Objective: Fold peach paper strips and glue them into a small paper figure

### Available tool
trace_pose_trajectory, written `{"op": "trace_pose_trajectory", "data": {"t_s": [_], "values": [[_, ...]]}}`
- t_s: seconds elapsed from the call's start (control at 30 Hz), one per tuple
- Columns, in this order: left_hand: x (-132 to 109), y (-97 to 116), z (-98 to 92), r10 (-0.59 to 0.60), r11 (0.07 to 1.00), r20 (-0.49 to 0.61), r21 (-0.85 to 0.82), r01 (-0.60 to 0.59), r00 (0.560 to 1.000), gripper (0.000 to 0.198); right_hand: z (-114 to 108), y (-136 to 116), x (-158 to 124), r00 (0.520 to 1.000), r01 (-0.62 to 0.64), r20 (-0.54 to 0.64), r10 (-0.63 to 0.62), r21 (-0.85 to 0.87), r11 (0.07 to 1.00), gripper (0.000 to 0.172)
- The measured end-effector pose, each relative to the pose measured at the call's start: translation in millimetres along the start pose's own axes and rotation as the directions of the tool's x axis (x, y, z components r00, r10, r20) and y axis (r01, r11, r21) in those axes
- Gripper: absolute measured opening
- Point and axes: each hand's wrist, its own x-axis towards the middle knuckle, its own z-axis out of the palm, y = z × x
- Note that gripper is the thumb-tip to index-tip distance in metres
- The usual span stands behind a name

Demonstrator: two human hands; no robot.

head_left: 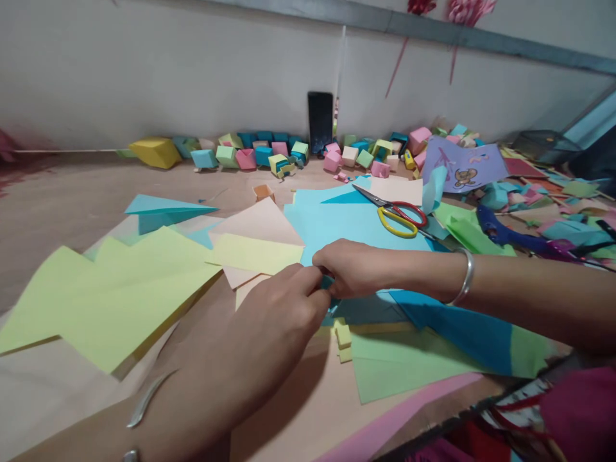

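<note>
My left hand and my right hand meet over the sheets, fingers closed and pressed together. Between the fingertips a bit of a small teal paper piece shows; most of it is hidden by the fingers. Just below the hands lies a small folded yellow paper piece. A large light blue sheet spreads behind them, and a pale yellow strip rests left of it on pinkish paper. Scissors with one red and one yellow handle lie beyond my right wrist, blades apart.
Yellow sheets cover the left, a green sheet the front right. Small folded paper boxes line the wall, where a black phone leans upright. Paper scraps, a purple card and a dark blue tool crowd the right.
</note>
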Motion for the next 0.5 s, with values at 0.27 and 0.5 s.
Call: {"op": "trace_pose_trajectory", "data": {"t_s": [0.27, 0.5], "values": [[3, 4, -0.1, 0.019, 0.998, -0.095, -0.054, -0.024, 0.995, 0.031, 5, -10, 20, 0.995, -0.084, 0.046, 0.086, -0.053, 0.995, 0.022], [-3, -2, 4.2, 0.014, 0.997, -0.161, -0.073, -0.026, 0.987, 0.025, 12, -10, 21, 0.998, -0.063, -0.024, 0.063, 0.007, 0.998, 0.011]]}}
